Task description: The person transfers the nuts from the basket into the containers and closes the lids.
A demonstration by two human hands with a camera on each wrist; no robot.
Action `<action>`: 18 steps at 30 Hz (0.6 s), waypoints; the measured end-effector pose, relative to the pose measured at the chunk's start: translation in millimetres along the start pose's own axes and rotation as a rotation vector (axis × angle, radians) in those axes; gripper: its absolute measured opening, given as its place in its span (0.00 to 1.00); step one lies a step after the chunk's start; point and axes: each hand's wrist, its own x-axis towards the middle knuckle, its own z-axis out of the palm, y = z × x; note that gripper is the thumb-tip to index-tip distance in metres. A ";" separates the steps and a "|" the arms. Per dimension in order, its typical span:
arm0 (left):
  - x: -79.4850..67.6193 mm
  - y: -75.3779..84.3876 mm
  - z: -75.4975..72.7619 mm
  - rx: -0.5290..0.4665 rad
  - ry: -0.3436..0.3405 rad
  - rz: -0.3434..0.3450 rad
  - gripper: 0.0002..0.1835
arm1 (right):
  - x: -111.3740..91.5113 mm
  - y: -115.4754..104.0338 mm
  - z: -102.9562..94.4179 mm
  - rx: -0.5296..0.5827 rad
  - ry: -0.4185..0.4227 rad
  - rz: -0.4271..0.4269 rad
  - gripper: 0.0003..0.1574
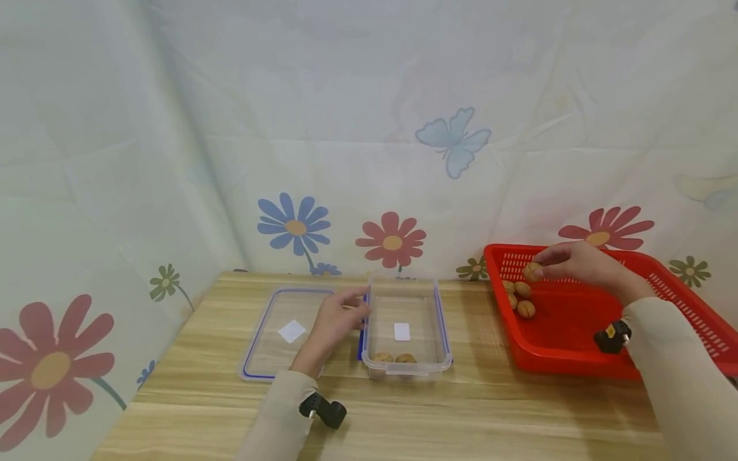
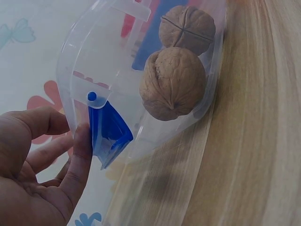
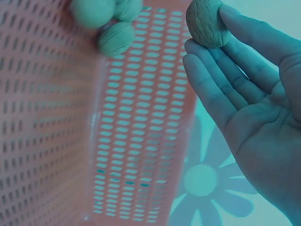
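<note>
A clear plastic food container [image 1: 418,369] with blue side clips stands open-topped on the table, with walnuts [image 1: 405,358] at its near end. At its left rim is my left hand [image 1: 337,320], its thumb and index finger holding the edge beside a blue clip [image 2: 109,134]. Over the red plastic basket [image 1: 553,358], my right hand [image 1: 588,266] pinches a walnut [image 3: 207,23] between thumb and fingertips. Several more walnuts [image 1: 523,290] lie below it in the basket's left end.
A clear lid [image 1: 262,339] with a blue seal lies flat left of the container. White labels mark the lid and the container. Behind the wooden table [image 1: 461,422] hangs a pale curtain [image 1: 346,128] printed with flowers and a butterfly.
</note>
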 end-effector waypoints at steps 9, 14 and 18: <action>0.1 -1.1 0.5 -0.006 -0.009 0.005 0.24 | -6.3 -22.9 -3.1 -0.013 0.049 0.008 0.45; 0.4 -1.3 0.6 0.000 -0.007 0.015 0.24 | -13.3 -44.5 -7.6 0.005 0.081 -0.004 0.48; 0.2 -1.4 0.0 0.000 -0.002 0.017 0.24 | -19.4 -65.8 -7.7 0.009 0.106 -0.056 0.44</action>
